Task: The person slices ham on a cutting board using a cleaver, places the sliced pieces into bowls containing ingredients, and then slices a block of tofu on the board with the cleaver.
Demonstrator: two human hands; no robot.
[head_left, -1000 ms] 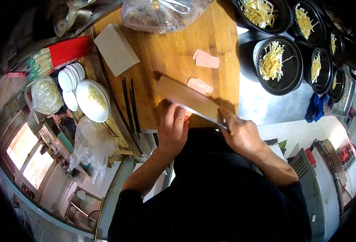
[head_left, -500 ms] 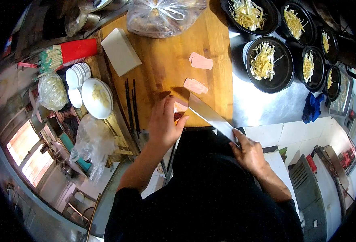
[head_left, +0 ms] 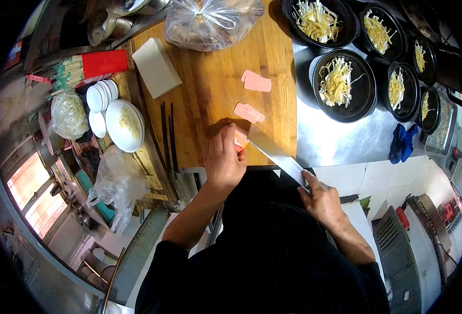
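My left hand point(head_left: 224, 161) has its fingers closed around a pink block of luncheon meat point(head_left: 240, 138) near the front edge of the wooden cutting board point(head_left: 199, 78). My right hand point(head_left: 322, 203) grips the handle of a broad kitchen knife point(head_left: 279, 157). The blade slants up and left, its front end right beside the block; whether it touches the meat, I cannot tell. Just beyond the knife lie overlapping luncheon meat slices point(head_left: 247, 112), and more slices point(head_left: 257, 83) lie farther back. My left fingers partly cover the block.
Black pots point(head_left: 367, 99) holding enoki mushrooms and yellow strips line the steel counter on the right, near a blue cloth point(head_left: 402, 143). A tied plastic bag point(head_left: 210, 26), a pale box point(head_left: 156, 68) and black chopsticks point(head_left: 166, 136) rest on the board. White dishes point(head_left: 122, 128) stand left.
My left hand has moved right, closer to the blade, with its fingers drawn tighter over the luncheon meat. The knife has barely moved. The whole view has shifted slightly.
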